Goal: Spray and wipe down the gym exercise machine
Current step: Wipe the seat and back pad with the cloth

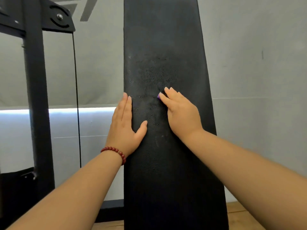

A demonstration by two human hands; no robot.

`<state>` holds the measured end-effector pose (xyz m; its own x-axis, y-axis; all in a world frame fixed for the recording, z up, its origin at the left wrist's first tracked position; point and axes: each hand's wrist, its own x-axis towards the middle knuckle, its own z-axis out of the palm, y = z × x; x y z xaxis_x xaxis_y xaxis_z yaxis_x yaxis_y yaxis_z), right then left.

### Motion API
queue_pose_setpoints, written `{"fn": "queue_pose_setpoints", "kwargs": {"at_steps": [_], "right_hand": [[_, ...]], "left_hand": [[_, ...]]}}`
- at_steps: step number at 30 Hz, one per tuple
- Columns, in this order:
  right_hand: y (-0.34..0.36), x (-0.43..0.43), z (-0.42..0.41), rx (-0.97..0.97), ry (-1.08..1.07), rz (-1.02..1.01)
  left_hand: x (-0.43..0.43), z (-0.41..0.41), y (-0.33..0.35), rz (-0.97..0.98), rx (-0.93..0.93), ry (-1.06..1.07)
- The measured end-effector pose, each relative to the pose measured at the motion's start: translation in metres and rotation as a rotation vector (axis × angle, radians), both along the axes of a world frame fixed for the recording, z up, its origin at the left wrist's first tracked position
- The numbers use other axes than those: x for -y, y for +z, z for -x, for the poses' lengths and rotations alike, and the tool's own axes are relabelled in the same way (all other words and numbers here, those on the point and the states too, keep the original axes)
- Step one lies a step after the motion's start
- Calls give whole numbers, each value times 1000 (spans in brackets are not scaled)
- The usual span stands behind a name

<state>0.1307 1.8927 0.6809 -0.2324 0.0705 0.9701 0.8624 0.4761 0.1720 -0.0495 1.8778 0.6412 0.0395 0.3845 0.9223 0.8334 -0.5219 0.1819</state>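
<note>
Black textured pad (pixel 166 39) of the machine stood upright at centre, beaded with spray droplets (pixel 156 75) at mid-height. The left hand (pixel 126 123) lay flat along its left edge, fingers straight, holding nothing. The right hand (pixel 181 113) pressed a mostly hidden purple cloth (pixel 159 96) under extended fingers. Grey wall (pixel 257 63) behind; black steel frame (pixel 36 97) at left; wood floor (pixel 240 216) below.

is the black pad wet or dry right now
Wet in the middle: fine droplets speckle the black pad above the right hand, which presses a purple cloth against it.
</note>
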Motion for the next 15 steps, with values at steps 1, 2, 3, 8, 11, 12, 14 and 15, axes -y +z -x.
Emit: {"fn": "queue_pose_setpoints", "kwargs": {"at_steps": [1,2,3,8,11,12,14,15], "right_hand": [[-10,1,2,44,25,-26],[-19,2,2,118,48,-43],[-27,5,0,215,55,-51],[-9,5,-4,384,25,-101],[12,-1,16,159,1,-79],[10,-1,23,135,24,-69],[-7,0,26,224,68,-77],[-17,2,25,310,88,-87]], "left_hand": [[0,0,-1,9,12,-18],[0,0,-2,14,31,-35],[-1,0,-4,27,68,-56],[-2,2,-7,124,303,-222],[-3,3,-7,132,354,-271],[-4,4,-7,137,374,-281],[-5,5,-7,139,415,-305],[-6,6,-7,138,435,-319]]}}
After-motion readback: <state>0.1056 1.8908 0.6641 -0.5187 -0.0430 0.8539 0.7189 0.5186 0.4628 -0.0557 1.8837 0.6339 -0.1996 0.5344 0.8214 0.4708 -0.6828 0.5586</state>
